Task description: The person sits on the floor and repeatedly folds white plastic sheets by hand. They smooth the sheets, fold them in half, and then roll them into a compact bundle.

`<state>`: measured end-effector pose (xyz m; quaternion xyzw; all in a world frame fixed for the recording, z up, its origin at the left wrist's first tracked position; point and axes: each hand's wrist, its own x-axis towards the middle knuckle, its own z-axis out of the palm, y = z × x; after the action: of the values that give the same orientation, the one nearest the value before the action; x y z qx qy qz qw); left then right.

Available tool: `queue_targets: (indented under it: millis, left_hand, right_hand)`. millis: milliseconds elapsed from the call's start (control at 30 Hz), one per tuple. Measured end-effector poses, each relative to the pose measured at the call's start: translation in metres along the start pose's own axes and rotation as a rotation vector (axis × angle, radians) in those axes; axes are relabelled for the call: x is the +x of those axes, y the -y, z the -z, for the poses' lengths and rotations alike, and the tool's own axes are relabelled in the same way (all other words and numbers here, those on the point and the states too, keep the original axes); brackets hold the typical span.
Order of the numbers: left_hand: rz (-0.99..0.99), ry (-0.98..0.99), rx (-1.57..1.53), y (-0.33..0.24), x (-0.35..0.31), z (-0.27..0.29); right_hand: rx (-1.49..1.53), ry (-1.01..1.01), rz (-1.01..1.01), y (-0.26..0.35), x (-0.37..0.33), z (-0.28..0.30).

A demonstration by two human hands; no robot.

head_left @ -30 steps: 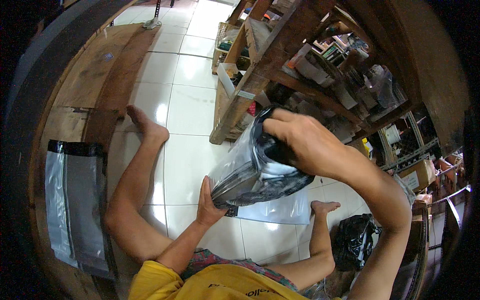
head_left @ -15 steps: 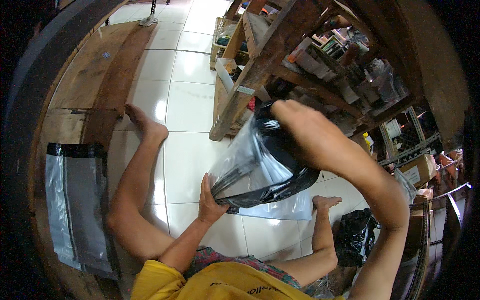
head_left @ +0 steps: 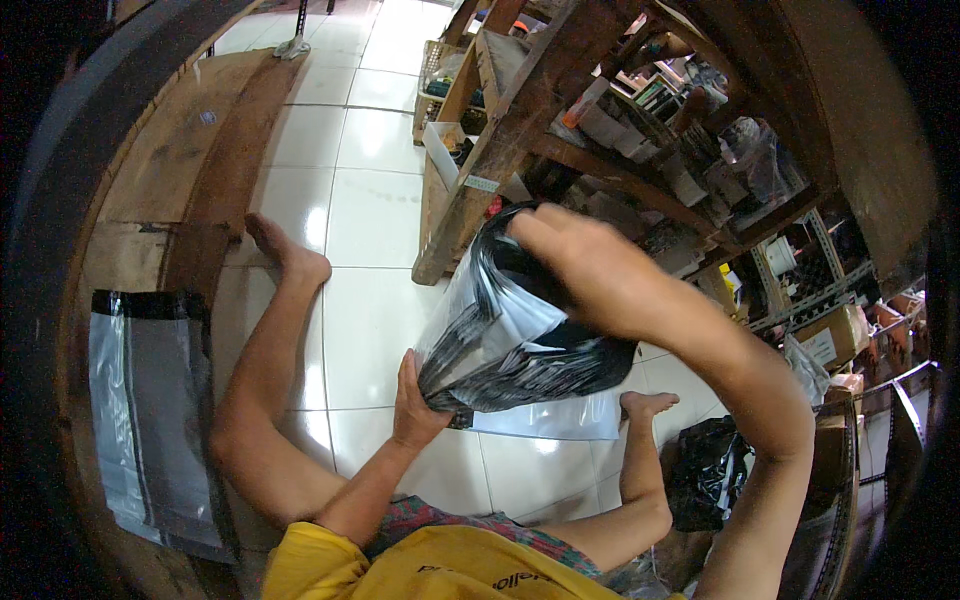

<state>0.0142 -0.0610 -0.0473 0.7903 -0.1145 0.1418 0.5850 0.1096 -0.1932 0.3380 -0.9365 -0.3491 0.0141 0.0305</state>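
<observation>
A thick stack of black and clear-grey plastic bags [head_left: 500, 365] is bent over in front of me, its many edges fanned out. My left hand [head_left: 420, 408] grips its lower left corner, thumb on the near side. Across the stack's upper edge, my right hand [head_left: 585, 260] is curled over the black plastic, slightly blurred; its fingertips are partly hidden. Beneath the stack, a pale plastic sheet [head_left: 550, 422] shows on the floor. Another pile of grey plastic bags with a black top edge [head_left: 165, 420] lies flat on the wooden boards to my left.
White tiles [head_left: 375, 320] cover the floor between my legs. A wooden bench [head_left: 150, 180] runs along the left. Ahead right stands a heavy wooden rack [head_left: 500, 160], with a basket [head_left: 435, 75] behind its post. A crumpled black plastic bag [head_left: 710, 470] lies by my right foot.
The upper part of the stack has bent further, and its edges have spread into a fan. My right hand has moved slightly left; my left hand keeps its grip on the corner.
</observation>
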Motion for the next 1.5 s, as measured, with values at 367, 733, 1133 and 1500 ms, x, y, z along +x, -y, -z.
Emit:
queue_targets:
  millis: [367, 733, 1133, 1500]
  left_hand:
    - [-0.044, -0.044, -0.004, 0.006, -0.001, -0.006]
    - [0.028, -0.005, -0.023, 0.006, 0.001, -0.001]
    - [-0.07, -0.036, 0.058, 0.009, 0.004, -0.003]
    - [0.027, -0.013, -0.024, 0.005, 0.004, -0.001]
  right_hand:
    - [-0.026, 0.203, -0.384, 0.007, -0.027, 0.013]
    - [-0.07, -0.013, -0.059, 0.005, 0.004, 0.009]
    - [-0.065, -0.047, 0.173, 0.005, 0.01, 0.015]
    - [-0.025, -0.162, -0.162, 0.003, -0.012, 0.024]
